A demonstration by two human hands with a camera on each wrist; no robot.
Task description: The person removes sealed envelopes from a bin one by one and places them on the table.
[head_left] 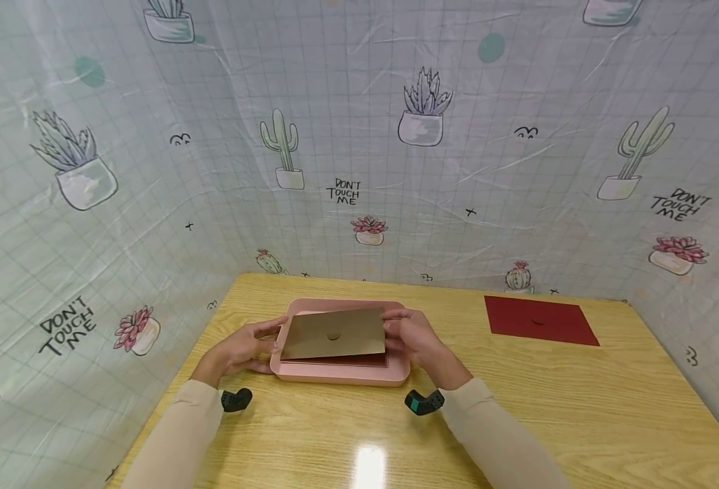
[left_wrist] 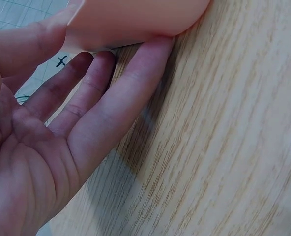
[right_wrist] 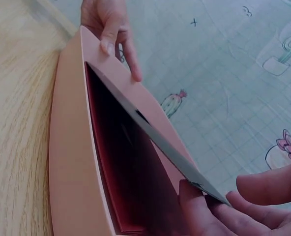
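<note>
A pink tray [head_left: 341, 377] stands on the table at centre left. My left hand [head_left: 243, 350] holds its left end; in the left wrist view some fingers [left_wrist: 130, 83] reach the tray's lower edge. My right hand [head_left: 417, 339] grips the right edge of a gold-brown envelope [head_left: 353, 322] with a half-round notch. That envelope is tilted, its right side raised and its left end low inside the tray. Beneath it lies a dark red envelope [right_wrist: 106, 167], mostly covered in the head view. The right fingers [right_wrist: 199, 206] are under the raised edge.
Another red envelope [head_left: 536, 320] lies flat on the wooden table [head_left: 518, 407] at the back right. A patterned plastic sheet [head_left: 347, 136] hangs behind the table and along its sides. A black wrist device [head_left: 424, 402] sits at each cuff.
</note>
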